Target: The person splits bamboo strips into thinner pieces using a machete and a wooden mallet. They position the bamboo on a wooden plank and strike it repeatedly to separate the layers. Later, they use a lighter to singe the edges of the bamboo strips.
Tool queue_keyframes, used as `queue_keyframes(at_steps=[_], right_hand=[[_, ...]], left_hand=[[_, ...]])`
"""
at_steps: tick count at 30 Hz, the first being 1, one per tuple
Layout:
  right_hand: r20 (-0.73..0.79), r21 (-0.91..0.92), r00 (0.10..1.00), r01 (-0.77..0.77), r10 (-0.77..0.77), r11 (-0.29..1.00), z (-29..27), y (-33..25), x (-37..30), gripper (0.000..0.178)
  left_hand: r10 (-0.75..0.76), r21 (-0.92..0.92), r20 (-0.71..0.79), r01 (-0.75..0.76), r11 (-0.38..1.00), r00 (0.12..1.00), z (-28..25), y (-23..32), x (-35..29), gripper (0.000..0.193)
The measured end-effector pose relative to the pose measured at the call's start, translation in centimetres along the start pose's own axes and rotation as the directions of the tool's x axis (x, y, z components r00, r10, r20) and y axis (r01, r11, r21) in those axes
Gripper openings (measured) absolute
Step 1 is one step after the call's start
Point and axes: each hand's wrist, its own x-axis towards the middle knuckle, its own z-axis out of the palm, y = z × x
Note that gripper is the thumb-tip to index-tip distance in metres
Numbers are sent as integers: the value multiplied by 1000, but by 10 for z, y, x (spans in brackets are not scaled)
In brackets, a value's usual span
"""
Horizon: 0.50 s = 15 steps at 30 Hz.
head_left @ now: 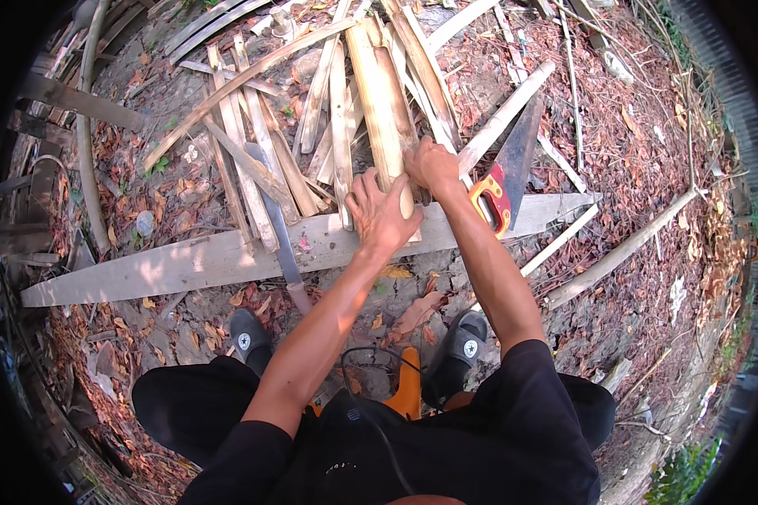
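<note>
A pale, thick wooden slat (376,101) lies lengthwise ahead of me, its near end over a long grey plank (173,268). My left hand (377,210) grips that near end, with the fingers on its left side and the thumb across toward the right. Beside it my right hand (434,166) is closed at the slat's right side, next to a browner strip; its fingertips are partly hidden. Right of my right hand, a handsaw (499,195) with a red and orange handle rests against the plank. A machete (285,252) lies across the plank to the left.
Several split wood strips (242,160) lie fanned out at the far left and centre. A pale pole (507,116) slants behind the saw. Branches (623,252) and dry leaves cover the ground at right. An orange seat (408,385) is beneath me, between my sandalled feet.
</note>
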Motion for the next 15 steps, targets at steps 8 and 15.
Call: queue_keyframes(at_steps=[8, 15], right_hand=[[-210, 569, 968, 8, 136, 822, -30, 21, -20, 40], [-179, 905, 976, 212, -121, 370, -101, -38, -127, 31]], left_hand=[[26, -85, -45, -29, 996, 999, -26, -43, -7, 43], [476, -14, -246, -494, 869, 844, -131, 10, 37, 85]])
